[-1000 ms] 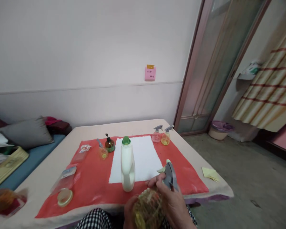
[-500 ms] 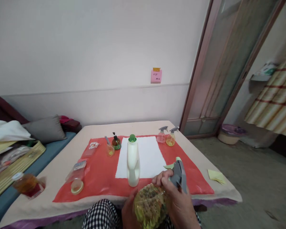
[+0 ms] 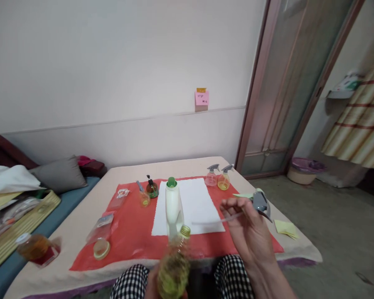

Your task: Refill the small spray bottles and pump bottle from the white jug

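My left hand (image 3: 152, 284), low in the centre, is wrapped round a clear yellowish spray bottle (image 3: 173, 272). The bottle's threaded neck is uncovered and there is liquid inside; its lower end is cut off by the frame. My right hand (image 3: 251, 232) grips a grey spray head (image 3: 261, 202) to the right of the bottle. From that head a thin clear dip tube (image 3: 207, 223) points left, apart from the bottle neck. Just behind the bottle stands a white jug (image 3: 172, 205) with a green cap (image 3: 171, 182).
On the red cloth (image 3: 131, 232) lie a white sheet (image 3: 196, 199), two spray bottles (image 3: 223, 182), a brown pump bottle (image 3: 152, 189), a small bottle (image 3: 144, 199) and a round lid (image 3: 101, 249). An amber jar (image 3: 37, 249) sits left, yellow notes (image 3: 286, 229) right.
The spray head has come off the bottle and moved right in my right hand, its tube now exposed. The bottle in my left hand has shifted left and its open neck shows.
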`<state>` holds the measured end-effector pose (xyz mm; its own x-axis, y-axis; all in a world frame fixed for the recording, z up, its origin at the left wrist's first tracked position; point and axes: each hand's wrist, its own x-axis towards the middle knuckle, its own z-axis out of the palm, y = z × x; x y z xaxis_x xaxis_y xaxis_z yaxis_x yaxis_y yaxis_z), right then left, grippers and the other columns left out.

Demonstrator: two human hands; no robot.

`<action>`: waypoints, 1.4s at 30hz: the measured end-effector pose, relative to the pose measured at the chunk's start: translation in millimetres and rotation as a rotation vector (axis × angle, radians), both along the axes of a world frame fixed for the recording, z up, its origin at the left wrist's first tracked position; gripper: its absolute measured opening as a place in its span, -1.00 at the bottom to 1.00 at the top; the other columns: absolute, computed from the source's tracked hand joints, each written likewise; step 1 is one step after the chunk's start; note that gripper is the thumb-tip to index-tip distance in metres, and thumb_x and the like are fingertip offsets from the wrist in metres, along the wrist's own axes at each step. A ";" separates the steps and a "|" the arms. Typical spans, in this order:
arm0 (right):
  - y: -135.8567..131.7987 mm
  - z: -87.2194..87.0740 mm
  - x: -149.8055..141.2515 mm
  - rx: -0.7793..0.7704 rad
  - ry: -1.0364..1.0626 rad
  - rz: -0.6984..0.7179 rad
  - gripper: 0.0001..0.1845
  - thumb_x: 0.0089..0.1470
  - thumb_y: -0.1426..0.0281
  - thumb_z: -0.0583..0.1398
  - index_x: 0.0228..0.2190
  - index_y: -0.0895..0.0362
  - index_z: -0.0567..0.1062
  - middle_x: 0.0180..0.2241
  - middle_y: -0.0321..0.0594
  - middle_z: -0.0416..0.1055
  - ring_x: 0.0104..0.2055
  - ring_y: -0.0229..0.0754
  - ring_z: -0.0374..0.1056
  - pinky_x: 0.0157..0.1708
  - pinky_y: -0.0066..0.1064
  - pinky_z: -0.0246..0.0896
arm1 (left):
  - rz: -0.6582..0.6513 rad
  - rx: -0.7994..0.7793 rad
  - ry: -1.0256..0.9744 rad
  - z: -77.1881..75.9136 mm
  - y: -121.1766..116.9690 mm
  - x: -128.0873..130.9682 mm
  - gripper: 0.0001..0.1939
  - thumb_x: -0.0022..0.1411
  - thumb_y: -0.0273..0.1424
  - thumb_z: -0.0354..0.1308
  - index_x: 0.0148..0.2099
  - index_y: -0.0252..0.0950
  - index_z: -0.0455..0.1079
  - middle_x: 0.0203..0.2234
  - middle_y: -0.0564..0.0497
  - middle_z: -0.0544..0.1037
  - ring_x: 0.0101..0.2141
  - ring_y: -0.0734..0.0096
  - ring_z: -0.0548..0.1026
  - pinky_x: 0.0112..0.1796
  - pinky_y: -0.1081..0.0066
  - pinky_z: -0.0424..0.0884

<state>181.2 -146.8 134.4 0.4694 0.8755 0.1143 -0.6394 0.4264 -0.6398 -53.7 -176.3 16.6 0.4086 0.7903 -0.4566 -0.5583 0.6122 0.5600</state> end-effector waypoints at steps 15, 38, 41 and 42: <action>39.9 -199.6 24.6 -0.421 0.136 0.277 -0.48 -0.31 0.06 0.50 -0.35 0.08 0.53 -0.34 -0.19 0.61 -0.19 -0.09 0.53 -0.05 -0.19 0.38 | 0.463 0.748 1.068 84.6 135.1 -31.8 -0.40 0.08 -0.02 0.25 0.08 -0.17 0.23 -0.08 -0.06 0.52 -0.13 0.17 0.54 -0.11 0.20 0.46; 37.5 -219.5 27.4 -0.447 0.171 0.319 -0.52 -0.26 0.10 0.50 -0.36 0.09 0.53 -0.32 -0.18 0.61 -0.19 -0.08 0.54 -0.07 -0.21 0.37 | 0.133 1.041 2.001 150.2 143.9 7.0 -0.42 0.23 -0.04 0.09 0.21 -0.19 0.20 -0.06 -0.17 0.40 -0.07 -0.01 0.48 -0.15 0.17 0.40; 38.3 -221.8 27.1 -0.442 0.163 0.318 -0.52 -0.26 0.10 0.49 -0.36 0.09 0.53 -0.32 -0.17 0.61 -0.18 -0.06 0.54 -0.07 -0.21 0.36 | 0.074 1.045 2.042 162.6 147.0 11.9 -0.43 0.24 -0.01 0.07 0.20 -0.13 0.21 -0.08 -0.15 0.40 -0.11 0.02 0.49 -0.23 0.20 0.40; 38.5 -222.9 27.0 -0.438 0.163 0.319 -0.53 -0.25 0.10 0.49 -0.36 0.09 0.53 -0.31 -0.17 0.61 -0.18 -0.07 0.54 -0.07 -0.22 0.35 | 0.056 1.055 2.057 167.4 148.5 13.4 -0.44 0.24 -0.01 0.06 0.20 -0.12 0.21 -0.09 -0.15 0.40 -0.12 0.02 0.49 -0.24 0.20 0.39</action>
<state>208.2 -108.3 -88.5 0.1546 0.9264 -0.3434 -0.7985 -0.0875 -0.5956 -40.3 -27.8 184.0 0.0821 0.9362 0.3418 0.9655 -0.1597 0.2057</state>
